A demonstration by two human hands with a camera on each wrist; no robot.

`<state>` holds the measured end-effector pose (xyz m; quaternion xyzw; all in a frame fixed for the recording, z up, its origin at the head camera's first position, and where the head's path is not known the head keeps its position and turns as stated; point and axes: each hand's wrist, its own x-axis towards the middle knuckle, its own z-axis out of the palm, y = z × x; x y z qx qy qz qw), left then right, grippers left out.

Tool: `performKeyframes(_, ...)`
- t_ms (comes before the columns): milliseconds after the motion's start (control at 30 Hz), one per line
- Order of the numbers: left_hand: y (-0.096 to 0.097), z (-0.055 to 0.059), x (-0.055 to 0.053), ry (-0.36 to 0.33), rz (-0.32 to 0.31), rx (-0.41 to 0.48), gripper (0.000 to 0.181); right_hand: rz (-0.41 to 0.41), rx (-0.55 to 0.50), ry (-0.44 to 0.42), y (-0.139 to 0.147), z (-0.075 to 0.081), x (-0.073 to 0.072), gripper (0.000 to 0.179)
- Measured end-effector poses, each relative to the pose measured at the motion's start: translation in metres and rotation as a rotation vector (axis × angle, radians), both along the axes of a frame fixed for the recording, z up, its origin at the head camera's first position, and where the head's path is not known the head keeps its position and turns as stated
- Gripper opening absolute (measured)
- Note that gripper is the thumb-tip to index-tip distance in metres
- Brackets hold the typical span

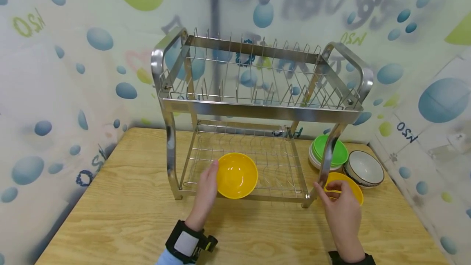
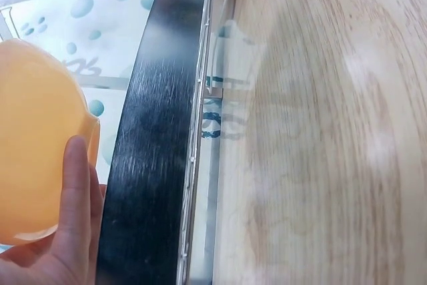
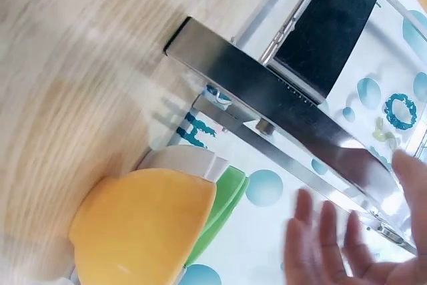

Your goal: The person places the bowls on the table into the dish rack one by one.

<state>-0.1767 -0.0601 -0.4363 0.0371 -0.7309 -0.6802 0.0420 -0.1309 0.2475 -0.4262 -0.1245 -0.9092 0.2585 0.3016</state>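
My left hand [image 1: 207,189] grips a yellow bowl [image 1: 237,176] by its left side, at the front of the rack's lower tier. In the left wrist view that thumb lies along the outside of the bowl. The two-tier metal dish rack [image 1: 263,111] stands in front of me. Beside the rack's front right leg [image 1: 328,154] is my right hand [image 1: 343,209], its fingers loosely bent and holding nothing. A second yellow bowl [image 1: 352,190] sits just beyond that hand, which partly hides it.
Behind the second yellow bowl are stacked green bowls [image 1: 336,150] on white ones, and a white bowl with a dark rim [image 1: 365,168]. All stand right of the rack on the wooden table [image 1: 110,207]. A patterned wall [image 1: 73,113] encloses the table.
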Motion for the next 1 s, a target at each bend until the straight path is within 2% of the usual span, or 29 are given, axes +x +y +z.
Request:
performKeyframes(167, -0.002, 0.000, 0.000, 0.008, -0.006, 0.001, 0.056, 0.110, -0.049, -0.060, -0.003, -0.006, -0.002, 0.041)
performKeyframes(400, -0.006, 0.002, -0.001, 0.011, -0.014, -0.025, 0.054, 0.210, -0.069, -0.080, -0.006, -0.008, -0.004, 0.029)
performKeyframes(533, -0.008, 0.003, -0.003, 0.000, -0.027, 0.029, 0.056, 0.247, -0.074, -0.084, -0.006, -0.008, -0.005, 0.026)
performKeyframes(633, -0.009, 0.003, -0.004, -0.014, -0.047, 0.091, 0.057, 0.261, -0.077, -0.108, -0.006, -0.007, -0.006, 0.025)
performKeyframes(733, -0.011, 0.004, -0.005, -0.013, -0.060, 0.116, 0.058, 0.263, -0.075, -0.134, -0.007, -0.005, -0.006, 0.026)
performKeyframes(900, -0.015, 0.005, -0.006, 0.011, -0.052, 0.064, 0.059, 0.254, -0.074, -0.168, -0.006, -0.005, -0.007, 0.028)
performKeyframes(1000, -0.017, 0.006, -0.006, 0.002, -0.045, 0.029, 0.059, 0.252, -0.071, -0.177, -0.006, -0.006, -0.007, 0.027)
